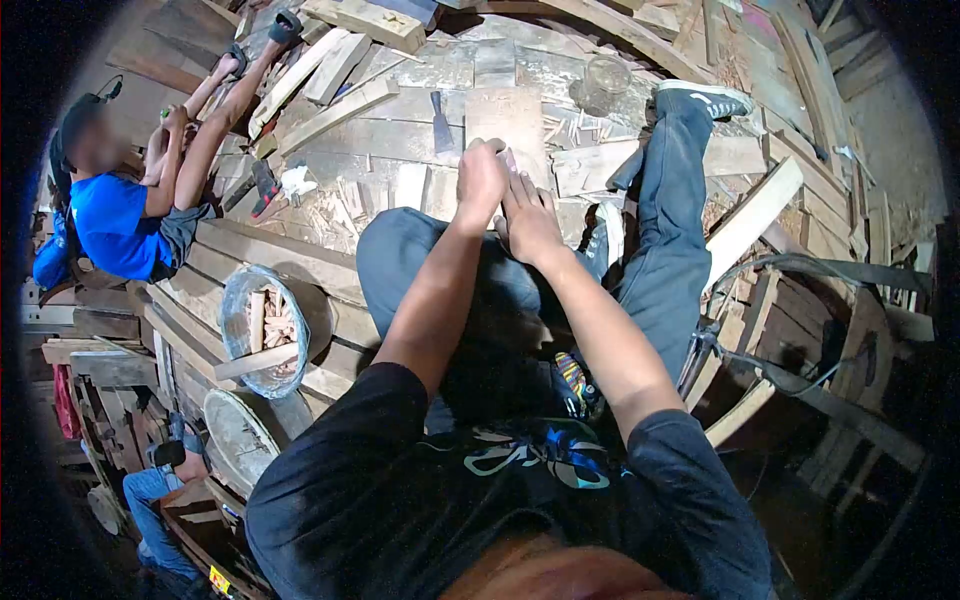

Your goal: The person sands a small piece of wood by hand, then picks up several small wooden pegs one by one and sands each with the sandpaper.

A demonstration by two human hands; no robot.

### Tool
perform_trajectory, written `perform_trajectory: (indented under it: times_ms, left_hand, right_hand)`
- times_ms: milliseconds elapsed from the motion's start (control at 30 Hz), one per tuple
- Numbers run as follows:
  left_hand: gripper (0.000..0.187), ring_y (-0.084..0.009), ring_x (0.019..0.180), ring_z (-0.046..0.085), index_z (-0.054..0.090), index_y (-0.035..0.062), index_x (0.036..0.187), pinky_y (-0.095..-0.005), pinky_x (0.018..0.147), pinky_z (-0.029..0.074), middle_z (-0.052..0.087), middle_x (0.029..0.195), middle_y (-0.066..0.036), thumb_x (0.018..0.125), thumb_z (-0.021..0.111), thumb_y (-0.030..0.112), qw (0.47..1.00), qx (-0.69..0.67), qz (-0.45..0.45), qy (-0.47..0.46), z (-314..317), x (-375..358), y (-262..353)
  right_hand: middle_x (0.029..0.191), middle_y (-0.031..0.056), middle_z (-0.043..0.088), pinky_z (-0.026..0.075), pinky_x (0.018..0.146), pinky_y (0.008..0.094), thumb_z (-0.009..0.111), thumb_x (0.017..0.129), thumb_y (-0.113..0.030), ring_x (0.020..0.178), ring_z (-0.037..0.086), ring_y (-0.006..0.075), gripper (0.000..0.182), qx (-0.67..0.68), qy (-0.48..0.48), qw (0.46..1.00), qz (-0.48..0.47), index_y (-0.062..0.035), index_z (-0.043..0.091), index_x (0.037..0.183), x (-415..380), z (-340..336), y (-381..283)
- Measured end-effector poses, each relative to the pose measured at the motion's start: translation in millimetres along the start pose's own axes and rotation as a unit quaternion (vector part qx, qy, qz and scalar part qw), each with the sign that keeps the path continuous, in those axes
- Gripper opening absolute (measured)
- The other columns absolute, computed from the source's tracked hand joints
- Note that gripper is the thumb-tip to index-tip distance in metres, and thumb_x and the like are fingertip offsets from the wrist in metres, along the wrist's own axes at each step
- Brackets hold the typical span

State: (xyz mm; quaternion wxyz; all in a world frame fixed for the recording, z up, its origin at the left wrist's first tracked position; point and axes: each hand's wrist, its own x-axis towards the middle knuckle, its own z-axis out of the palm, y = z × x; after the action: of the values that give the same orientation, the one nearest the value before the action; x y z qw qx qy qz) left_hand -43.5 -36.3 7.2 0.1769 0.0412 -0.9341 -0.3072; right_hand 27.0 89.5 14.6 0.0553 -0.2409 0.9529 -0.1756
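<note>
The fingers of the left hand (483, 178) are curled in tightly; I cannot tell what they pinch, since the knuckles hide it. The fingers of the right hand (530, 220) stretch out fairly straight and close together, aimed toward 11 o'clock, probably to steady something low down.

Just beyond the right fingertips, at 12 o'clock, is a small pinkish piece (509, 159), perhaps wood, too small to tell if they touch it. The pale board (505, 115) runs out from under the 2 hands toward 12 o'clock, seemingly serving as a flat backing.

Near the hands at 10 to 11 o'clock, a dark-bladed tool (441, 125) lies apart from the board, likely left within reach. Thin wood slivers (583, 130) lie around 1 to 2 o'clock. Farther out at 8 o'clock, a bucket (234, 337) holds short sticks (277, 325), presumably to gather them.
</note>
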Motion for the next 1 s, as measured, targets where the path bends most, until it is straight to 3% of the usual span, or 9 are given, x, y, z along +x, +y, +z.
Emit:
perform_trajectory:
  times_ms: [267,367,433,567,867,1000]
  left_hand:
    - [0.022,-0.0431,0.092,0.066,0.074,0.0005,0.1,-0.0477,0.083,0.053,0.067,0.094,-0.028,0.081,0.064,0.008,0.997,0.015,-0.025,-0.065,-22.1,-20.3,1.6]
    - [0.022,-0.0433,0.091,0.066,0.074,0.0021,0.1,-0.048,0.081,0.053,0.067,0.094,-0.027,0.081,0.065,0.009,0.999,0.012,-0.006,-0.038,-7.7,-1.3,1.2]
    - [0.021,-0.0434,0.092,0.066,0.074,0.0035,0.099,-0.0478,0.081,0.053,0.067,0.095,-0.027,0.082,0.064,0.01,0.999,0.013,-0.023,-0.02,-1.6,7.8,6.3]
    - [0.022,-0.0425,0.092,0.066,0.074,0.0022,0.1,-0.0471,0.082,0.053,0.068,0.095,-0.027,0.081,0.066,0.009,0.997,0.013,-0.025,-0.07,-10.4,-5.8,0.0]
    - [0.021,-0.0422,0.09,0.065,0.074,0.0018,0.099,-0.0471,0.082,0.052,0.067,0.093,-0.027,0.081,0.067,0.011,1.0,0.009,-0.011,-0.017,-0.8,4.2,3.5]
    - [0.022,-0.0426,0.09,0.066,0.074,0.0012,0.099,-0.0468,0.082,0.052,0.066,0.095,-0.027,0.081,0.066,0.01,0.999,0.008,0.014,-0.035,-7.4,-9.9,-9.4]
  right_hand:
    - [0.159,0.0206,0.027,0.022,0.117,0.0474,0.053,0.094,-0.028,0.147,0.026,0.0341,0.067,0.016,0.008,1.0,0.0,-0.0025,0.03,0.151,2.5,3.9,2.3]
    - [0.159,0.0205,0.027,0.022,0.117,0.0464,0.054,0.093,-0.027,0.147,0.025,0.0326,0.066,0.017,-0.011,1.0,0.022,0.002,0.034,0.148,2.2,-2.4,-3.6]
    - [0.159,0.0205,0.027,0.023,0.117,0.0463,0.054,0.093,-0.027,0.147,0.026,0.0326,0.066,0.011,-0.008,1.0,0.012,0.0024,0.035,0.148,1.0,-2.2,-1.1]
    - [0.159,0.02,0.027,0.024,0.116,0.0467,0.054,0.092,-0.028,0.147,0.026,0.0329,0.067,0.014,0.016,1.0,0.002,0.0022,0.034,0.148,1.3,0.4,2.9]
    - [0.157,0.0209,0.03,0.025,0.116,0.0468,0.058,0.09,-0.027,0.146,0.029,0.0327,0.065,0.008,0.026,1.0,0.0,0.0021,0.038,0.145,1.1,0.5,-0.1]
    - [0.154,0.0194,0.036,0.032,0.111,0.0467,0.059,0.089,-0.024,0.141,0.035,0.0315,0.062,0.011,0.02,1.0,0.002,0.001,0.041,0.142,4.7,-14.7,-0.1]
